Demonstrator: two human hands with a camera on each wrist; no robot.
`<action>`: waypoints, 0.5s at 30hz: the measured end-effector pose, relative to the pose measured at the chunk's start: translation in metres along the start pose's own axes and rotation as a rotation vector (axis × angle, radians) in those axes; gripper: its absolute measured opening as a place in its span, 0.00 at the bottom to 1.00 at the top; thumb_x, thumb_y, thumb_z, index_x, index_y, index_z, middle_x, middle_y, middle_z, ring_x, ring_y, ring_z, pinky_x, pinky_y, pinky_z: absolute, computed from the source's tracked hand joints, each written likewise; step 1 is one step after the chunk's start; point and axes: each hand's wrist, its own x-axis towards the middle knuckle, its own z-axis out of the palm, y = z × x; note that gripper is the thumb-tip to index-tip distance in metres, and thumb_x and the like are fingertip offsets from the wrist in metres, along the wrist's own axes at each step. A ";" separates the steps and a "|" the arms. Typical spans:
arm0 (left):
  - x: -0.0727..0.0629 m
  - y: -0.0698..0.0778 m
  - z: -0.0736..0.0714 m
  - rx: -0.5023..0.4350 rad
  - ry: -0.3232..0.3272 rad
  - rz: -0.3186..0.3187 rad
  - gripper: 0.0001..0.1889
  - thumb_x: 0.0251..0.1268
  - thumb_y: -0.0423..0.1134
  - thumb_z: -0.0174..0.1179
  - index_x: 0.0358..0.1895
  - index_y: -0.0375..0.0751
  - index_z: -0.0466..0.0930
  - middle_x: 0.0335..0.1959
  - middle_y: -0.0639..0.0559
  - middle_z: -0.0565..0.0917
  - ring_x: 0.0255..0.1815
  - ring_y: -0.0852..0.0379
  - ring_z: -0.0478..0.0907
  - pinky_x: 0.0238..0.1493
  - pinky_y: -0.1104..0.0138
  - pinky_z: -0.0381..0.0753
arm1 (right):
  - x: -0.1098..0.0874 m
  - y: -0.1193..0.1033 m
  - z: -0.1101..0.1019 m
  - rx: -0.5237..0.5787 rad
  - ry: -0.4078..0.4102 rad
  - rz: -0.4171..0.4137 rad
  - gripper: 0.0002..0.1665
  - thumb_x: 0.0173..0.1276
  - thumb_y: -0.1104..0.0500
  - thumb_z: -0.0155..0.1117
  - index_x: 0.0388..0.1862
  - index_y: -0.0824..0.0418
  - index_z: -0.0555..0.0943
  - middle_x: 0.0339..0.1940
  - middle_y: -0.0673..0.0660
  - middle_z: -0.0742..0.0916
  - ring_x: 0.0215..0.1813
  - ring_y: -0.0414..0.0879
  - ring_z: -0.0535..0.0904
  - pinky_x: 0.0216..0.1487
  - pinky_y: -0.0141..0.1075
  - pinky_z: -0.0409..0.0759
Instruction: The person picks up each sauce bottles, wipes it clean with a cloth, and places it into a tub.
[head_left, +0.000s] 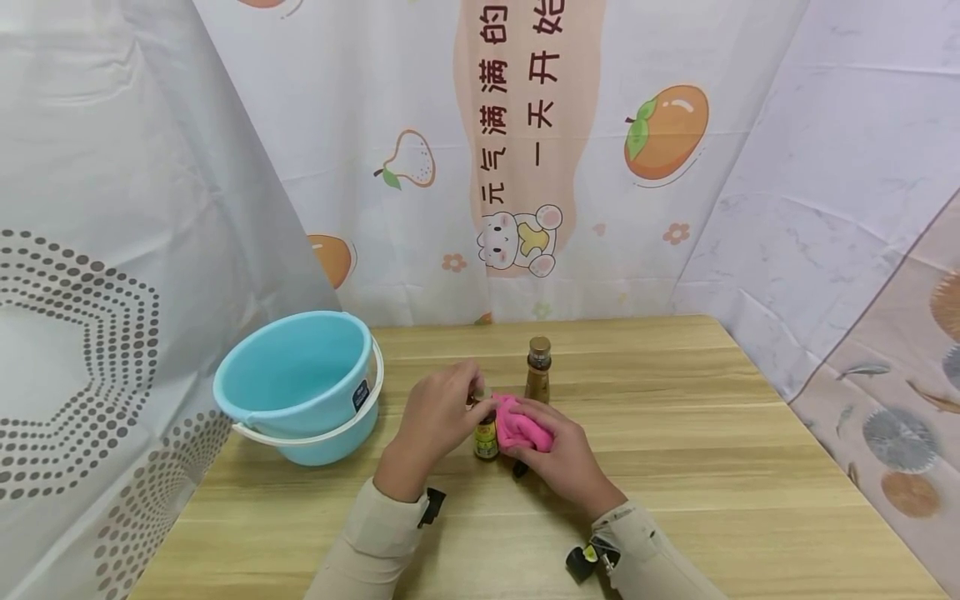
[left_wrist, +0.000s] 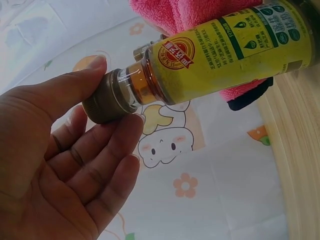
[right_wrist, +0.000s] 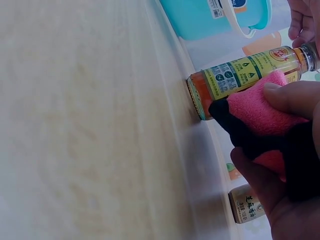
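An upright glass bottle (head_left: 486, 443) with a yellow-green label and brown cap is between my two hands. My left hand (head_left: 441, 410) grips its cap (left_wrist: 104, 100) between thumb and fingers, as the left wrist view shows up close. In my right hand (head_left: 564, 457) is a bunched pink cloth (head_left: 519, 427) with a black edge (right_wrist: 240, 131), held against the side of the bottle's label. Behind the cloth stands a second, brown bottle (head_left: 538, 377) with a gold-brown cap, partly hidden by the cloth and right hand.
A light blue bucket (head_left: 296, 423) with a white handle (head_left: 318, 435) stands at the left of the wooden table (head_left: 675, 467). A printed curtain (head_left: 420, 250) hangs right behind the table's back edge, and more sheets hang at both sides.
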 end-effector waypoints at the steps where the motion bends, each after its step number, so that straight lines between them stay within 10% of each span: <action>1: 0.000 0.000 0.000 0.001 -0.002 0.000 0.18 0.59 0.50 0.77 0.34 0.50 0.75 0.25 0.59 0.77 0.21 0.65 0.66 0.22 0.73 0.68 | 0.000 0.000 0.000 0.000 0.000 0.003 0.36 0.60 0.55 0.82 0.67 0.42 0.81 0.72 0.46 0.80 0.72 0.46 0.77 0.70 0.43 0.78; 15: 0.001 0.000 0.000 -0.025 0.000 -0.005 0.20 0.57 0.50 0.78 0.32 0.49 0.73 0.23 0.59 0.76 0.21 0.65 0.66 0.21 0.73 0.66 | 0.001 -0.001 0.000 -0.062 -0.060 0.075 0.35 0.58 0.55 0.83 0.66 0.43 0.83 0.70 0.43 0.81 0.73 0.45 0.76 0.73 0.46 0.74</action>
